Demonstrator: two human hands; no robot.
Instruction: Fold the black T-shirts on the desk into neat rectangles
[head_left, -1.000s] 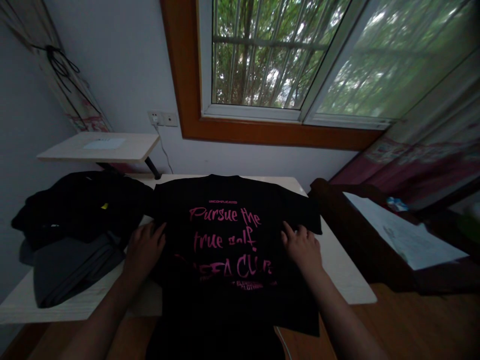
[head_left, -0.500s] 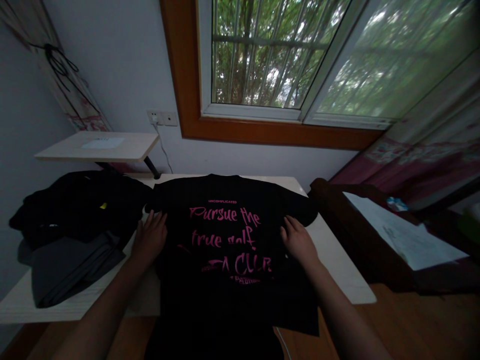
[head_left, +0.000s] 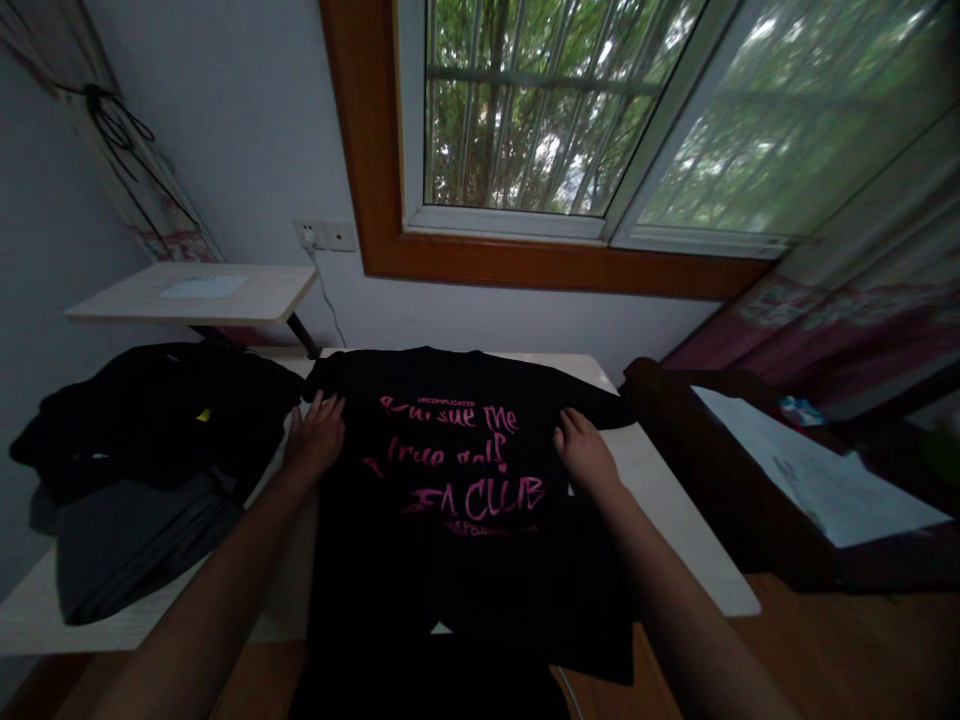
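A black T-shirt (head_left: pixel 480 580) with pink lettering lies over the table, its shoulders toward the wall and its lower part toward me. Wrinkles run across the upper lines of print, so some letters are partly folded out of sight. My left hand (head_left: pixel 316 435) is closed on the shirt's left side, just below the sleeve. At the opposite side, below the right sleeve, my right hand (head_left: pixel 589 455) grips the cloth with bent fingers. Both thumbs are mostly hidden. A small light gap shows near the lower middle of the shirt.
Dark clothes (head_left: pixel 172 410) are heaped at the left, with a folded grey garment (head_left: pixel 139 545) in front. Behind them stands a small raised shelf (head_left: pixel 112 295). The pale table (head_left: pixel 697 540) ends at the right, near a dark brown piece of furniture (head_left: pixel 757 490) bearing a white sheet (head_left: pixel 817 470).
Both hands have moved a little toward the wall, carrying the shirt's sides with them. The upper print has wrinkled, while "CLUB" has come into fuller view.
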